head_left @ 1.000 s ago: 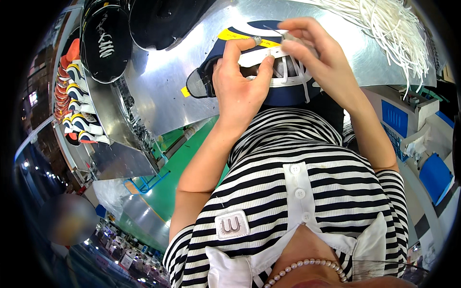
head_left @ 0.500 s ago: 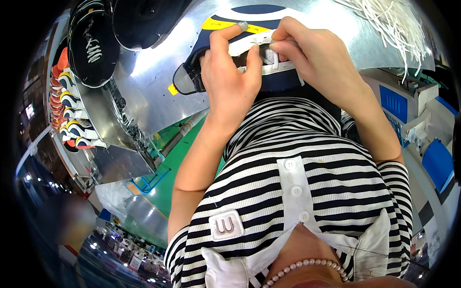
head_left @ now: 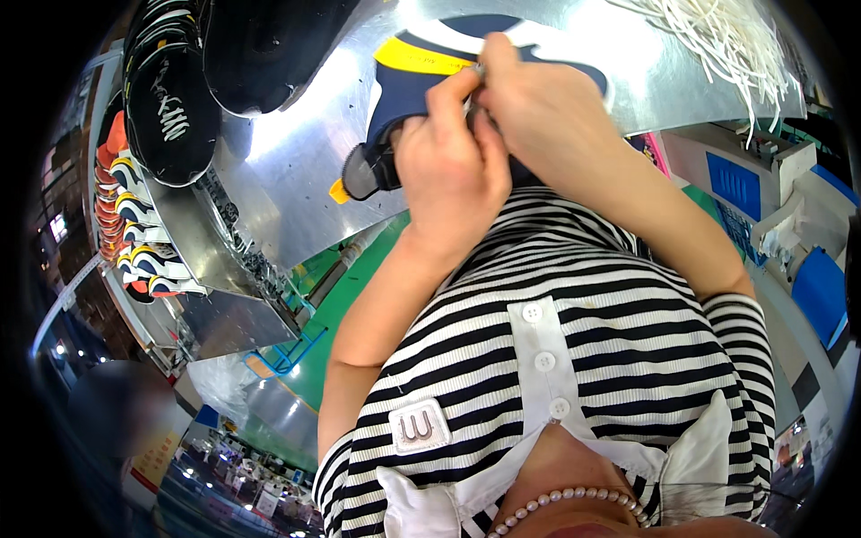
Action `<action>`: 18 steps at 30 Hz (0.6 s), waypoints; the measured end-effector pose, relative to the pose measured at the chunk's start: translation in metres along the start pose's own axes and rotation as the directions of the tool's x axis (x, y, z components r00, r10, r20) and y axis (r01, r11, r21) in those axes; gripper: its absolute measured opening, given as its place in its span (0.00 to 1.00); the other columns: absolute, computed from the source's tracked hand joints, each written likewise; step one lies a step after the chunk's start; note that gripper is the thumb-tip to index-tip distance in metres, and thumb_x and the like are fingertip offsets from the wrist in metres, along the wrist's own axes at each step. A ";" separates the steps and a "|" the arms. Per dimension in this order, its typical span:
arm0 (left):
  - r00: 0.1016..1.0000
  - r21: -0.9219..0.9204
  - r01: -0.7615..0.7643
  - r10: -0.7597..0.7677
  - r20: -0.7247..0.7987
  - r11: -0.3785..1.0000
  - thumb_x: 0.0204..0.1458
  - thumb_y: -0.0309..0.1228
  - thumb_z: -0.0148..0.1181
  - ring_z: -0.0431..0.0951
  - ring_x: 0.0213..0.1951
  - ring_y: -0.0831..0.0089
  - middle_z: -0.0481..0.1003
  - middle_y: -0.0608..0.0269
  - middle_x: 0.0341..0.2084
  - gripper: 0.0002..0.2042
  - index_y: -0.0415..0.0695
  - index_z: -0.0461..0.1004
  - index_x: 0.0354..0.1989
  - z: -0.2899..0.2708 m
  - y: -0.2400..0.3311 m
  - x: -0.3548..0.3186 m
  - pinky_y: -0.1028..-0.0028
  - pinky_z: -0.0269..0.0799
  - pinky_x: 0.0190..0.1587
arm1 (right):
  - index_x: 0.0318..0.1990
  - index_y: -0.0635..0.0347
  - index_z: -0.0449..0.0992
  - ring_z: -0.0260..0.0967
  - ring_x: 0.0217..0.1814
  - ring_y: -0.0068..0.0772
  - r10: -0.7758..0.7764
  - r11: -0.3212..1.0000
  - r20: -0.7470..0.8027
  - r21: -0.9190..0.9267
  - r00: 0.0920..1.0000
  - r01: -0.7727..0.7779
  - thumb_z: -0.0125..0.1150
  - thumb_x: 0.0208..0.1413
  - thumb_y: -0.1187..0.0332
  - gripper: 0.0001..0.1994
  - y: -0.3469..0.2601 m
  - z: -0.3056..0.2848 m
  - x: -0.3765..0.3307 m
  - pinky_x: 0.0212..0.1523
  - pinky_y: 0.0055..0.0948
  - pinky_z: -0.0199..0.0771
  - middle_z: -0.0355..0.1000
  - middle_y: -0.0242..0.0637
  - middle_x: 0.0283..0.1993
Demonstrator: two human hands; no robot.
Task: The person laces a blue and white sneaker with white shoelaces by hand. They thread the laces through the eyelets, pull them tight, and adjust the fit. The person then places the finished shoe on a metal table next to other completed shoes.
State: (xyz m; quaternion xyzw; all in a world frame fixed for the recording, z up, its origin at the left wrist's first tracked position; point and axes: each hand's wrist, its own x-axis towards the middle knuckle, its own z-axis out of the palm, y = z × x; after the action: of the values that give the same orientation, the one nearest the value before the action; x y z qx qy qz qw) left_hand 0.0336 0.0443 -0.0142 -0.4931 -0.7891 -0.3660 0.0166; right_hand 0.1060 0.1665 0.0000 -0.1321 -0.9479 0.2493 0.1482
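A navy shoe upper [head_left: 392,100] with white trim and a yellow strip [head_left: 420,58] lies on the metal table in front of me. My left hand [head_left: 453,170] is closed on its near edge, thumb and forefinger pinched together. Against those fingertips, my right hand [head_left: 552,112] is bent inward and closed. Its fingers are slightly smeared, and whatever they pinch is hidden between the hands. The upper's dark heel end with a grey mesh piece [head_left: 360,173] sticks out to the left of my left hand.
White shoelaces [head_left: 717,45] hang in a loose bundle over the table's far right edge. Black shoe-shaped pieces [head_left: 170,121] stand at the far left. Below them, several finished-looking uppers [head_left: 148,235] are stacked beside the metal table [head_left: 291,179]. A blue panel [head_left: 821,296] shows at right.
My right hand has moved left and turned over the upper, meeting my left fingertips. The white eyelet strip seen before is now covered. The upper has turned and its heel end sits slightly lower.
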 end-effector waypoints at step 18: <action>0.829 -0.600 0.555 -0.440 0.345 0.576 0.57 0.21 0.47 0.72 0.37 0.78 0.74 0.59 0.36 0.19 0.38 0.62 0.58 -0.030 -0.014 0.037 0.80 0.67 0.47 | 0.33 0.56 0.75 0.70 0.18 0.32 0.390 0.865 -0.088 0.376 0.917 -0.332 0.66 0.54 0.58 0.12 0.051 -0.023 -0.026 0.21 0.30 0.66 0.71 0.35 0.18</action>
State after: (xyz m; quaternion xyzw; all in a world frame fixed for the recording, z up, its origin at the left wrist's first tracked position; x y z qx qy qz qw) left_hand -0.0061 0.0516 0.0141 -0.2490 -0.7045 -0.5766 -0.3304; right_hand 0.1471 0.2104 -0.0125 -0.2981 -0.8307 0.4273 0.1961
